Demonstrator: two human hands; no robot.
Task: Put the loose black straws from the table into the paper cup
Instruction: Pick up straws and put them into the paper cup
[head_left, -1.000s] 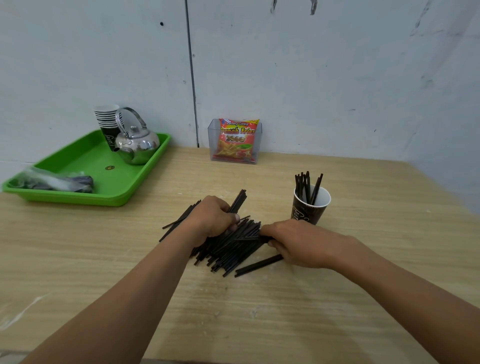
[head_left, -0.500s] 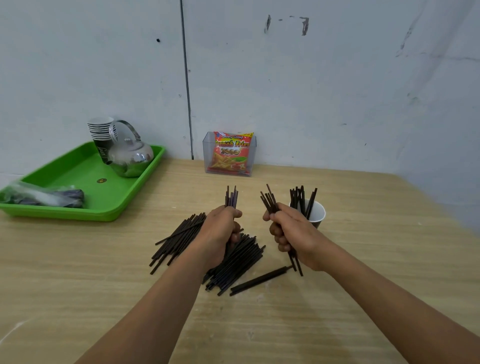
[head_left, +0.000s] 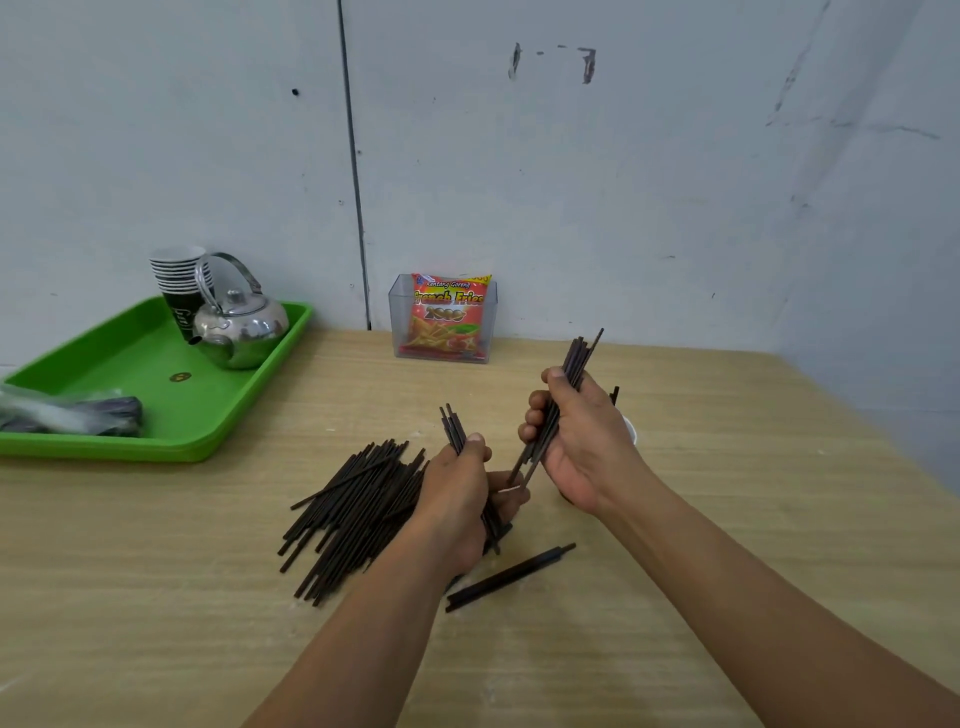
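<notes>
A heap of loose black straws (head_left: 353, 512) lies on the wooden table (head_left: 727, 519), left of my hands. My left hand (head_left: 460, 493) is closed around a small upright bundle of straws (head_left: 453, 428) above the heap's right end. My right hand (head_left: 584, 441) grips a second bundle (head_left: 579, 358), tilted up to the right and raised off the table. The paper cup (head_left: 629, 428) is almost wholly hidden behind my right hand; only a bit of white rim and one straw tip show. One more straw bundle (head_left: 509, 577) lies alone in front of my hands.
A green tray (head_left: 156, 395) at the left holds a steel kettle (head_left: 241, 327), a stack of paper cups (head_left: 176, 280) and a plastic bag (head_left: 67, 413). A clear box with a snack packet (head_left: 447, 317) stands against the grey wall.
Both hands lifted straw bundles off the heap. My right hand has since risen further and moved in front of the cup; my left hand stays low over the heap.
</notes>
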